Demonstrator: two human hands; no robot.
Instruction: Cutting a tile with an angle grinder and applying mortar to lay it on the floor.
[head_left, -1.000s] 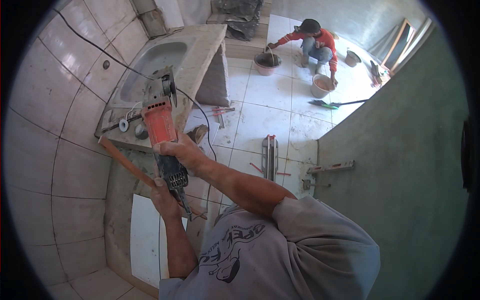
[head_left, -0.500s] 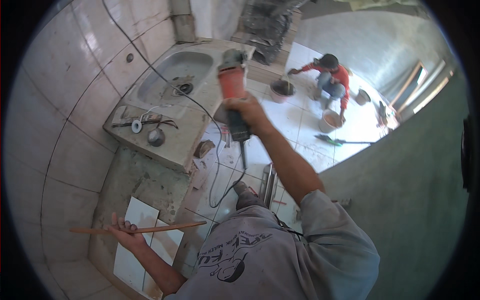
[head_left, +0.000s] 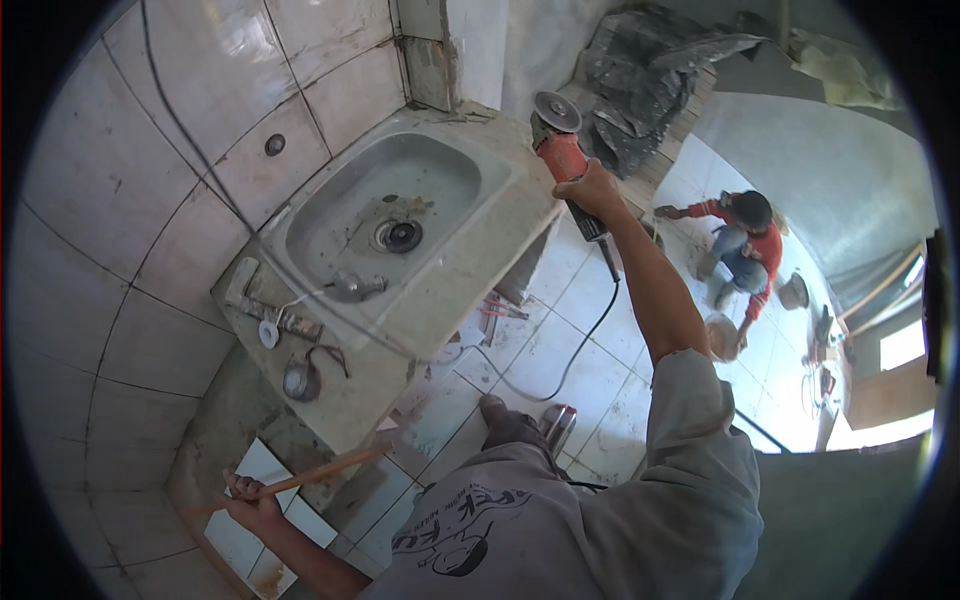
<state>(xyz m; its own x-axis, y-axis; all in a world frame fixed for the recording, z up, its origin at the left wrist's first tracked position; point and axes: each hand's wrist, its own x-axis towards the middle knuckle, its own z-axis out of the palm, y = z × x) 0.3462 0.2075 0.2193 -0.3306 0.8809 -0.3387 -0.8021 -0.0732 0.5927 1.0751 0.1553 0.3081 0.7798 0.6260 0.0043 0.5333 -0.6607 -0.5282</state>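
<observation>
My right hand (head_left: 592, 192) is wrapped round the body of a red and black angle grinder (head_left: 564, 160), held up at arm's length beside the sink counter. Its round disc (head_left: 558, 111) is at the far end, and its black cord (head_left: 612, 262) hangs toward the floor. At lower left, my left hand (head_left: 252, 502) grips a thin wooden stick (head_left: 335, 466), slanting up to the right. Below that hand are white tiles (head_left: 262, 468) in the recess next to the counter.
A grey sink (head_left: 465, 165) is set in the counter (head_left: 400, 385), which bears a tap (head_left: 355, 286) and a round tape measure (head_left: 299, 382). Another person (head_left: 745, 250) squats at right near a bucket (head_left: 722, 335). Black plastic sheeting (head_left: 640, 80) lies at the back. A cable crosses the counter.
My view has shifted, bringing the sink nearer. The grinder has moved right, and its disc now shows clearly. The stick has tilted more steeply, its right end higher. Both hands keep their grip.
</observation>
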